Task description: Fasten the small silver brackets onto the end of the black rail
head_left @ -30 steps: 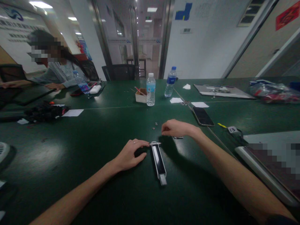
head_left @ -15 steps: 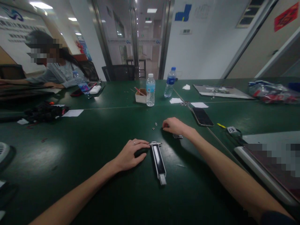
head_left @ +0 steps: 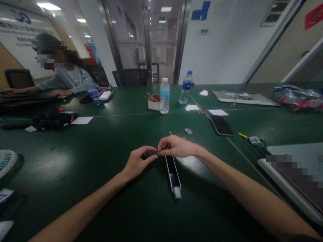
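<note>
A narrow channel-shaped piece with a white frame and a dark inside (head_left: 173, 173) lies lengthwise on the table, a pale tab at its near end. My right hand (head_left: 178, 147) reaches across its far end and hides the thin crosswise rod there. Right thumb and forefinger pinch a small metal nut (head_left: 158, 153). My left hand (head_left: 140, 162) comes from the left, thumb and forefinger bent toward that same spot; what lies between their tips is too small to make out. Behind the right hand are loose nuts (head_left: 170, 132) and a flat metal bracket (head_left: 188, 130).
Two water bottles (head_left: 164, 97) (head_left: 186, 88) and a small box (head_left: 153, 103) stand farther back. A phone (head_left: 221, 125) and a laptop (head_left: 300, 174) lie to the right. Black gear (head_left: 54, 119) is at left. Another person (head_left: 68, 74) sits at the far left.
My right hand has moved left and nearer, from beside the loose nuts to the channel's far end. My left fingers have bent inward. The metal bracket now shows farther back.
</note>
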A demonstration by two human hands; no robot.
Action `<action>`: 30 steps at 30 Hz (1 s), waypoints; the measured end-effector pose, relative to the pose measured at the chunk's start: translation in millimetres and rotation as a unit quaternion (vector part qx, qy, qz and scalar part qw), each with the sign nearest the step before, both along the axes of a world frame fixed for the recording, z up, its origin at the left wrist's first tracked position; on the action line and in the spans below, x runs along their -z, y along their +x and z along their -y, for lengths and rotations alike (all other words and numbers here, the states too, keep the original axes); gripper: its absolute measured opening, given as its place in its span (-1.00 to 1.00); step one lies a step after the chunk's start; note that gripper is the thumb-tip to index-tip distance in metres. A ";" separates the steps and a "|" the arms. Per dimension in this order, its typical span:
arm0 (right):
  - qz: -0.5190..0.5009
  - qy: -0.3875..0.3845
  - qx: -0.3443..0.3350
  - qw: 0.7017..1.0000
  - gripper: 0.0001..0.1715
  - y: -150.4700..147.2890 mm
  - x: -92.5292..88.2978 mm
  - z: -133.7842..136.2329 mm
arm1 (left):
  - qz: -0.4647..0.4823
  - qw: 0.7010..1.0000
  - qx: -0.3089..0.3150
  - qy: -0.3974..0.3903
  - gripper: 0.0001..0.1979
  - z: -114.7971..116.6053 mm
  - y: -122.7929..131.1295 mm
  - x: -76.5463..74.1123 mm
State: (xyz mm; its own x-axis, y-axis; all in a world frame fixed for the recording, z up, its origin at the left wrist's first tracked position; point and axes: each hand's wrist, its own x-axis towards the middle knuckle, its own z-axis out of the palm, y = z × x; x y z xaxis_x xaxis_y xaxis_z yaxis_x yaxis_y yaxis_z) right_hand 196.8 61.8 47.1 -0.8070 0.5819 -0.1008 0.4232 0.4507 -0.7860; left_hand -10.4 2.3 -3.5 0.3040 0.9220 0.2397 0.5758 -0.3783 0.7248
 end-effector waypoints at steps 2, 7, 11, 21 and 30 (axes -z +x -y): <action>-0.023 -0.011 0.009 1.000 -0.85 -5.3 2.3 4.8 | 0.019 1.000 0.003 0.007 -0.82 -0.4 -0.8 1.7; -0.068 -0.025 0.042 0.997 -0.89 -8.6 10.7 7.0 | 0.056 0.998 0.005 0.017 -0.86 0.3 -0.8 0.8; -0.045 -0.004 0.045 0.998 -0.87 -8.4 7.1 7.9 | 0.051 0.998 0.006 0.026 -0.86 1.2 0.2 -0.3; 0.293 0.066 0.058 0.952 -0.75 29.3 -14.4 -10.9 | -0.066 0.998 0.006 0.001 -0.83 -1.3 2.2 -1.1; 0.280 0.052 -0.036 0.958 -0.77 21.7 -8.0 -13.0 | -0.087 0.995 0.024 -0.031 -0.82 -3.4 2.3 -1.2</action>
